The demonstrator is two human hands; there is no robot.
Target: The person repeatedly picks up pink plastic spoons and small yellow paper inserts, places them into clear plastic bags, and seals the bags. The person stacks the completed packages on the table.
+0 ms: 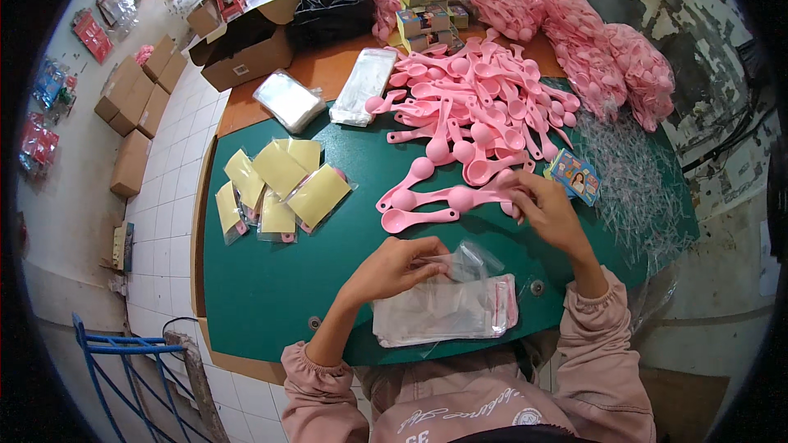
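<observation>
My left hand [392, 269] is closed with its fingertips pinching a clear plastic bag [474, 261], lifted a little off a stack of clear bags [435, 313] on the table's near side. Farther forward and to the right, my right hand [552, 212] has its fingers closed on a pink measuring spoon [496, 190], partly hidden by them. Several more pink spoons lie just left of it, one with its bowl facing up [397, 221]. Behind them spreads a large loose pile of pink spoons [476, 90]. A small stack of blue printed cards [577, 174] lies beside my right hand.
Filled bags with yellow cards [279, 168] lie on the green tabletop [246, 267] at left. Two stacks of clear packets [289, 101] sit behind. Clear thin strips [636, 180] cover the right side. Bulging bags of pink spoons [583, 57] and an open cardboard box [246, 49] stand farther back.
</observation>
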